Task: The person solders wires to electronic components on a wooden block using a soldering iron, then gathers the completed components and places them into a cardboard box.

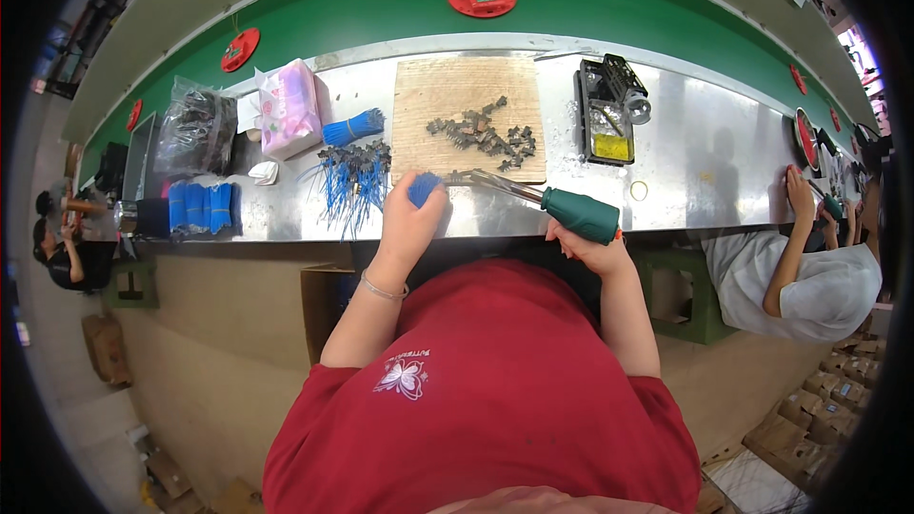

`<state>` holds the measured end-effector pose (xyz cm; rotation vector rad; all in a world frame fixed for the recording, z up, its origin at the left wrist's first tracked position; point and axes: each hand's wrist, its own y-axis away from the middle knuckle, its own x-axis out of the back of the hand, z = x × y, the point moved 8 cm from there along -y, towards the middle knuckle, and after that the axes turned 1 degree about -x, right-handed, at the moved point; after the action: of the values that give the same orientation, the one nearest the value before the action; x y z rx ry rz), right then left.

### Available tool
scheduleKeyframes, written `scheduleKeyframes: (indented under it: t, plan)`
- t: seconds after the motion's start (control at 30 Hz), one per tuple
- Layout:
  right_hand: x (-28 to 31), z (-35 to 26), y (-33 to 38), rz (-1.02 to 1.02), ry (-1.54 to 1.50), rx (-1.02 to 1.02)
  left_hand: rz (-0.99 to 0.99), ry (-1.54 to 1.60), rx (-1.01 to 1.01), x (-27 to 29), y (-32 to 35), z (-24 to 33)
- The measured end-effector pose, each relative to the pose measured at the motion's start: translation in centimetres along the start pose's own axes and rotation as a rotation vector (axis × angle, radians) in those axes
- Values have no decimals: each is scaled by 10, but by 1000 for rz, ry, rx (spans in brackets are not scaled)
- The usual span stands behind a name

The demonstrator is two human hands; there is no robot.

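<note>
While the person's left hand [410,219] curls closed around blue wires [424,189] just in front of the wooden board [413,100], the right hand [604,253] wraps a green-handled tool [583,215] pointing toward them.

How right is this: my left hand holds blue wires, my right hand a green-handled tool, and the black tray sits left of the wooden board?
Not quite: the head view shows the black tray right of the wooden board, not left. The rest is right.
</note>
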<state>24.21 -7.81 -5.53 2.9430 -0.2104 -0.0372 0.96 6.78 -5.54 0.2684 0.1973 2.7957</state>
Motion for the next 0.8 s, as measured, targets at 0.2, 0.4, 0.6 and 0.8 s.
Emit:
scheduleKeyframes:
  t: [0.2, 0.4, 0.6, 0.8]
  plan:
    - [0, 0, -1, -1, 0, -7, 4, 21, 42, -3, 3, 7]
    - [0, -3, -3, -22, -37, 7, -27, 17, 56, -8, 5, 11]
    - [-6, -11, -5, -65, 45, 87, -26, -4, 43, -10, 6, 12]
    - [-3, -14, -5, -15, -1, 60, 39, -58, 15, -8, 6, 13]
